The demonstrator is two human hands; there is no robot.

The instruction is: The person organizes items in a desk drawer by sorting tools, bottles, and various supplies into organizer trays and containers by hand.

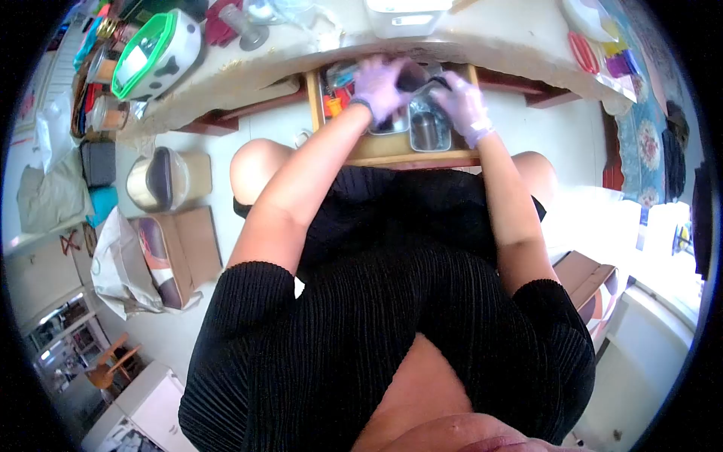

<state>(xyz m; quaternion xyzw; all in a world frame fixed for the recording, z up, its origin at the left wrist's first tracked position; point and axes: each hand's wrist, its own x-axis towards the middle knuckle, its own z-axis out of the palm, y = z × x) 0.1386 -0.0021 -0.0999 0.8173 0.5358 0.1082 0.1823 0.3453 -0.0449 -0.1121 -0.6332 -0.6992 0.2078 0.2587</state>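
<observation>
An open wooden drawer (410,156) sits below the table edge, in front of my knees. Both hands wear thin, pale purple gloves and are inside it. My left hand (374,84), smeared by motion, is closed around the side of a dark, rounded object (412,76) whose kind I cannot make out. My right hand (463,107) has its fingers bent around a small black object (438,81) close by. Below them stands a clear plastic container (431,135) with something dark in it. Left of it is another clear container (392,128), partly covered by my left hand.
Orange and red items (334,104) lie in the drawer's left part. On the table are a white tub with a green rim (154,60) and a white container (407,19). A bin (169,179) and a cardboard box (188,252) stand on the floor at left.
</observation>
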